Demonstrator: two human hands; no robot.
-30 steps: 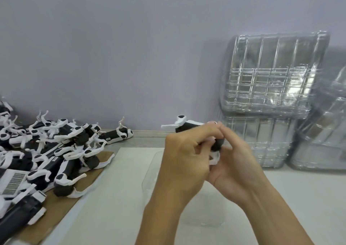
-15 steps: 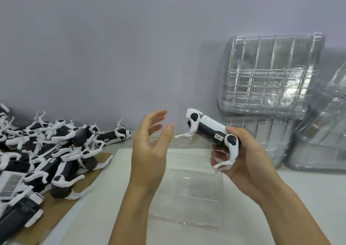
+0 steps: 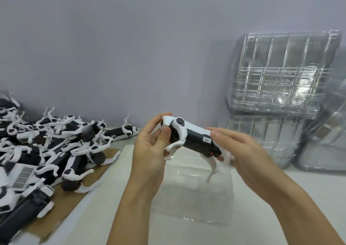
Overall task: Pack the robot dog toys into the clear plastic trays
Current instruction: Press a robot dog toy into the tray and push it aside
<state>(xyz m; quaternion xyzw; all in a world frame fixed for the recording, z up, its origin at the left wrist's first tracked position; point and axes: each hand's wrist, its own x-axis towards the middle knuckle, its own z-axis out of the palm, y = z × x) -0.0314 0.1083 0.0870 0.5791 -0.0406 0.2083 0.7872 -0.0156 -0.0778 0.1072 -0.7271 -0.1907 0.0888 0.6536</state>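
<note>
A: In the head view, where was the robot dog toy (image 3: 191,136)?

B: It was in the air, between both hands, above a clear plastic tray (image 3: 194,192) that lay on the white table (image 3: 299,216). The toy was tilted, with its white end up at the left and its legs pointing down.

A: How did the left hand (image 3: 149,151) hold it?

B: Its thumb and fingers were curled around the white end of the toy and pinched it.

A: And the right hand (image 3: 243,151)?

B: It was blurred. The fingers were quite straight and lay along the top of the black body, and the rear of the toy was against the palm. I could not tell if the thumb gripped below.

A: What else was on the table?

B: At the left a heap of toys (image 3: 46,147), black and white, lay partly on a brown cardboard (image 3: 65,203). At the right, stacked clear trays (image 3: 280,76) stood near the grey wall (image 3: 131,48), one stack leaning on another.
</note>
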